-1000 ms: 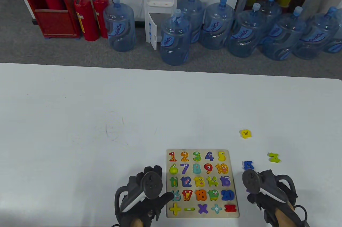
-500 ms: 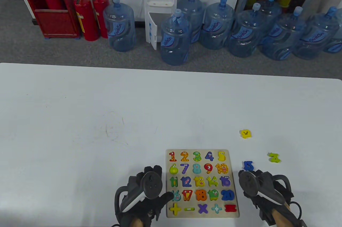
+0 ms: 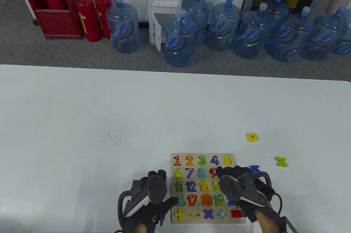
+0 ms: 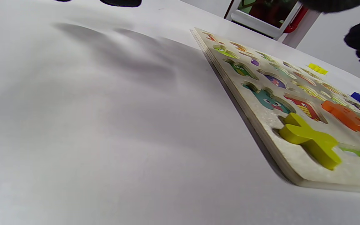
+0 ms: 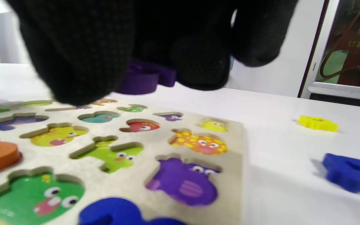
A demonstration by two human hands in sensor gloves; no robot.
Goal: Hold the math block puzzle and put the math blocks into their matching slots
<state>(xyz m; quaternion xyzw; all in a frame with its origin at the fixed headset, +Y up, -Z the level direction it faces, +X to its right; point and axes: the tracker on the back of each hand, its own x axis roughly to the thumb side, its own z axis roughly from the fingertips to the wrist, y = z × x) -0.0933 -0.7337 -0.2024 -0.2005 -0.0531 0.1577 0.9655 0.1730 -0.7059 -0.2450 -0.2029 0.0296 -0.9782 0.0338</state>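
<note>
Above the puzzle board [image 5: 127,187], right hand [image 5: 130,47] pinches a purple block [image 5: 145,78].

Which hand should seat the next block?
Right. The right hand holds a purple block above the puzzle board, near the empty purple slot. The left hand rests at the board's left edge.

Looks like an office or utility corner rather than a home. Grey carpet floor [image 3: 82,52] behind a plain white worktop [image 3: 109,107], with a water dispenser [image 3: 164,2] against the wall and a row of large blue water jugs [image 3: 179,39] standing beside it. Also two red fire extinguishers [image 3: 89,17] next to a red extinguisher cabinet [image 3: 48,4].
</note>
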